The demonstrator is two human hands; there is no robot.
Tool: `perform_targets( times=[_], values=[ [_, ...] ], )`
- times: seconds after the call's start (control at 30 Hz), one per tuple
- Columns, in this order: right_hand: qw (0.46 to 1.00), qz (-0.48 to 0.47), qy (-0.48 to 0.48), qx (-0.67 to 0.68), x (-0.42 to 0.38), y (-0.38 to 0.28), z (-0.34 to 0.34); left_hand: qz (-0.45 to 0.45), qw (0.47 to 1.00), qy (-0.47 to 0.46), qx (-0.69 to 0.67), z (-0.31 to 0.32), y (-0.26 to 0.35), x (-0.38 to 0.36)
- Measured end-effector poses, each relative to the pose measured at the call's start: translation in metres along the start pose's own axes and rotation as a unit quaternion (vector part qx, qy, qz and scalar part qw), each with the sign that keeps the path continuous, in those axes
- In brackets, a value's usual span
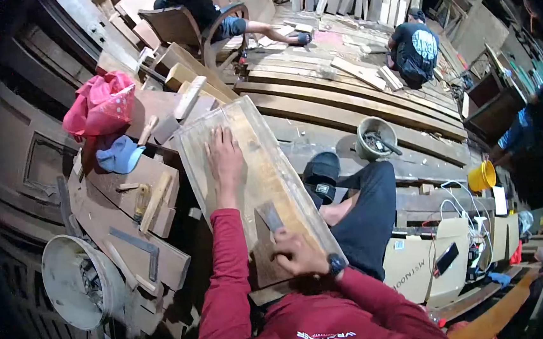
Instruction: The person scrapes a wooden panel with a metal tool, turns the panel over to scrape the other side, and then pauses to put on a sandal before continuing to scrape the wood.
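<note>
A long wooden panel [253,139] with a raised border lies tilted in front of me, across my lap. My left hand [224,157] rests flat on its upper part, fingers stretched out toward the far end. Lower down, my right hand [298,254] is closed around a putty knife [269,216]; the flat grey blade points away from me and lies over the panel's face. The handle is hidden inside my fingers. The wood looks darker on the near left part and paler toward the right side.
At left are a bench with a metal square [138,247], a white bucket [70,281], a blue cap [119,155] and a pink bag [102,106]. A grey bucket [375,139] stands ahead. One person [198,12] sits in a chair; another [416,48] crouches among boards.
</note>
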State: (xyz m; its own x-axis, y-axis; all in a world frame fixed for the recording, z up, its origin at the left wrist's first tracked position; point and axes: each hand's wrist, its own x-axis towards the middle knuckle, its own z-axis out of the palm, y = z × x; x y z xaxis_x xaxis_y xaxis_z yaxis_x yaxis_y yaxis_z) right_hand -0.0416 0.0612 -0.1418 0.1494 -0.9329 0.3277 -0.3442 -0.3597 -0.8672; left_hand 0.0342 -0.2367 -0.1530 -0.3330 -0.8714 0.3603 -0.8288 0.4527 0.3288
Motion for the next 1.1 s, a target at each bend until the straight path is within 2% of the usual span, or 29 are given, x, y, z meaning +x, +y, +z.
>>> perform_targets(
  times=[0.03, 0.1, 0.23, 0.37, 0.43, 0.47, 0.57, 0.63, 0.7, 0.73, 0.8, 0.83, 0.87, 0.97, 1.0, 1.1],
  values=[
    [0.999, 0.0, -0.033, 0.01, -0.008, -0.002, -0.001, -0.007, 1.0, -0.019, 0.005, -0.008, 0.007, -0.001],
    [0.997, -0.037, 0.062, -0.024, -0.008, 0.0, 0.009, -0.018, 1.0, -0.004, -0.012, -0.011, 0.014, -0.011],
    [0.996, -0.023, 0.079, -0.015, 0.027, -0.001, -0.005, -0.018, 1.0, -0.003, -0.02, -0.003, 0.007, -0.004],
    [0.998, -0.045, 0.043, -0.021, -0.002, -0.001, 0.004, -0.016, 0.999, 0.008, -0.042, 0.007, -0.006, 0.002],
    [0.998, 0.001, 0.055, -0.004, 0.012, -0.002, 0.001, -0.015, 0.997, 0.01, -0.075, 0.003, -0.003, -0.001],
    [0.998, -0.029, 0.059, 0.009, 0.027, 0.005, -0.004, -0.02, 0.997, 0.019, -0.07, 0.008, -0.005, 0.001],
    [0.996, -0.04, 0.069, -0.039, 0.03, 0.002, -0.006, -0.018, 0.997, 0.012, -0.073, 0.011, -0.013, 0.004],
    [0.999, -0.012, 0.026, -0.015, 0.008, -0.005, -0.002, -0.026, 0.993, 0.022, -0.111, 0.005, -0.015, 0.007],
    [0.997, -0.048, 0.042, -0.039, 0.003, -0.001, 0.002, -0.027, 0.988, 0.024, -0.153, 0.008, -0.018, 0.007],
    [0.999, -0.029, 0.039, -0.024, 0.009, -0.001, 0.002, -0.006, 0.984, 0.068, -0.167, 0.011, -0.019, 0.006],
    [0.998, -0.027, 0.042, -0.032, 0.034, 0.002, -0.007, -0.012, 0.965, 0.066, -0.255, 0.016, -0.03, 0.009],
    [0.998, -0.041, 0.04, -0.03, 0.043, -0.001, -0.01, -0.013, 0.953, 0.068, -0.296, 0.015, -0.035, 0.014],
    [0.998, -0.054, 0.037, -0.025, 0.05, -0.005, -0.012, -0.1, 0.889, 0.024, -0.447, 0.017, -0.039, 0.015],
    [0.994, -0.091, 0.019, -0.063, 0.06, -0.024, -0.008, -0.204, 0.746, -0.009, -0.634, -0.009, -0.042, 0.015],
    [0.992, -0.098, 0.001, -0.083, 0.06, -0.033, -0.006, -0.191, 0.737, -0.001, -0.648, -0.008, -0.051, 0.017],
    [0.971, -0.12, -0.104, -0.18, 0.062, -0.054, -0.003, -0.167, 0.647, 0.004, -0.744, -0.005, -0.075, 0.021]
  ],
)
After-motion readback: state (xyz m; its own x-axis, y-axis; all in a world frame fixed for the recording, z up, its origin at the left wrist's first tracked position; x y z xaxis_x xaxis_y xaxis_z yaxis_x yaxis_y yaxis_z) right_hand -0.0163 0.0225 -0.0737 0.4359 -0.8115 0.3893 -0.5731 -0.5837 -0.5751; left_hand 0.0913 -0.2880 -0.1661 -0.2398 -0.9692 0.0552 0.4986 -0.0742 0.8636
